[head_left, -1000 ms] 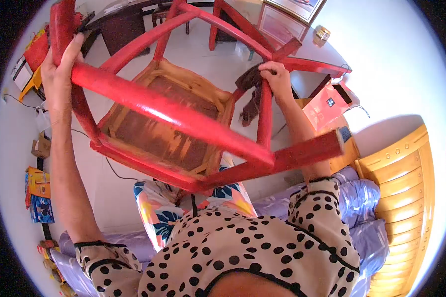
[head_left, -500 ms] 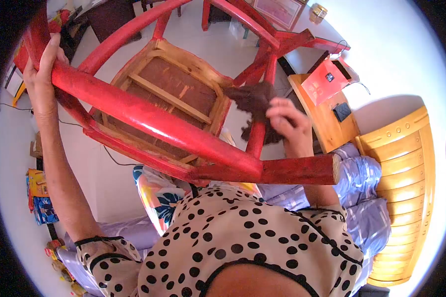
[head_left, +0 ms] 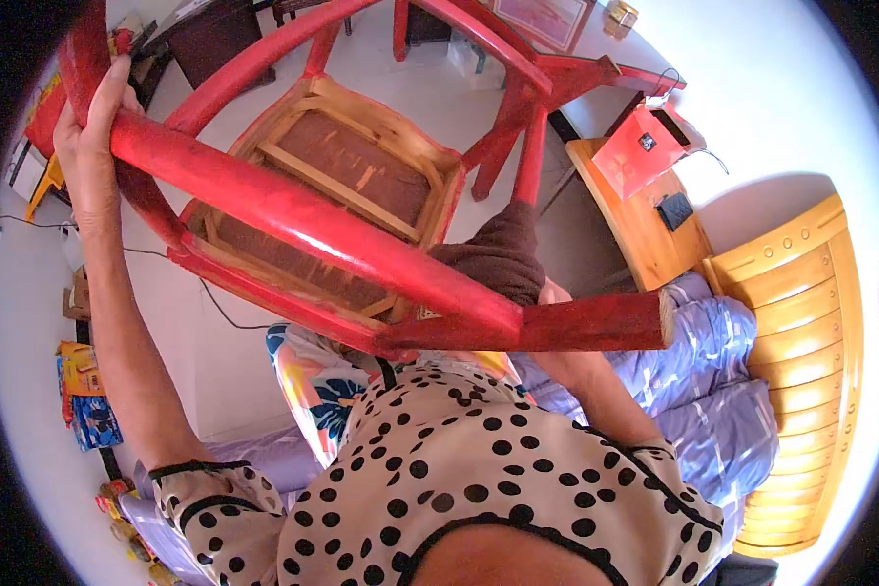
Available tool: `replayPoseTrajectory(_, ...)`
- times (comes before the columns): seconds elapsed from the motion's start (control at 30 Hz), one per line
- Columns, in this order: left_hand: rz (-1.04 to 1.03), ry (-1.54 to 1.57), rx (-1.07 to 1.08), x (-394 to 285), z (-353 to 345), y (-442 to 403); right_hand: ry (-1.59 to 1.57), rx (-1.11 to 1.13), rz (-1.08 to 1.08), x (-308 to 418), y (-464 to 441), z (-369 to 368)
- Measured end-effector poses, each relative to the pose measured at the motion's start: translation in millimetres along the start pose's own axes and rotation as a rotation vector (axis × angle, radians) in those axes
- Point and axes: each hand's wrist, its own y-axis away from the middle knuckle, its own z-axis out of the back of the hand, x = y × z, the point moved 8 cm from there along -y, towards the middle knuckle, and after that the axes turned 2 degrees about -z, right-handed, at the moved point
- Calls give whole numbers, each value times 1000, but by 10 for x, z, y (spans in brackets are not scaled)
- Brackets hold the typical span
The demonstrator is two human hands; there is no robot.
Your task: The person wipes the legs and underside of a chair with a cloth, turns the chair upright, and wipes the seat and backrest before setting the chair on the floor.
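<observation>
A red wooden chair frame (head_left: pixel 313 230) is held up tilted in front of me, its wooden seat underside (head_left: pixel 347 176) facing me. My left hand (head_left: pixel 96 137) is wrapped round the frame at its upper left corner. A dark brown cloth (head_left: pixel 503 256) is bunched round a red bar on the right side. My right hand (head_left: pixel 554 293) is at the lower edge of this cloth, its fingers mostly hidden behind the cloth and the red leg.
A red paper bag (head_left: pixel 640 146) and a dark small item (head_left: pixel 674 210) are on a wooden surface (head_left: pixel 606 215) at the right. Beyond are a wooden headboard (head_left: pixel 786 361) and purple bedding (head_left: pixel 718 420). A cable (head_left: pixel 227 313) lies on the floor.
My right hand has moved down the right-hand bar with the brown cloth. The chair has tilted, showing more of the seat's underside. My left hand has stayed on the frame, shifting slightly with it.
</observation>
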Motion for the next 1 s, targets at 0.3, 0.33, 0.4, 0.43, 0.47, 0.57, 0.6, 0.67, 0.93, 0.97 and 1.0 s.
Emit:
replayPoseTrajectory(0.3,61,98,-92,32,107,68,-1752,428,-307,433,-308,-628)
replayPoseTrajectory(0.33,61,75,-94,58,134,70,-1677,361,-250,395,-373,-619)
replayPoseTrajectory(0.4,48,33,-95,138,248,43,-1529,223,-125,278,-521,-581)
replayPoseTrajectory(0.43,47,27,-53,122,253,52,-1492,198,-108,256,-557,-571)
replayPoseTrajectory(0.47,62,24,-122,130,282,87,-1457,170,-88,247,-599,-557)
replayPoseTrajectory(0.57,58,44,-115,222,382,103,-1336,86,-16,266,-682,-490)
replayPoseTrajectory(0.6,62,55,-132,248,414,117,-1289,58,2,261,-690,-457)
replayPoseTrajectory(0.67,54,108,-110,323,487,119,-1160,134,-15,159,-726,-465)
replayPoseTrajectory(0.93,45,193,-72,395,632,187,-582,259,-53,-68,-644,-120)
replayPoseTrajectory(0.97,35,196,-54,377,618,199,-577,226,-78,-116,-674,-6)
replayPoseTrajectory(1.0,25,200,-37,352,595,201,-656,153,-62,-106,-757,86)
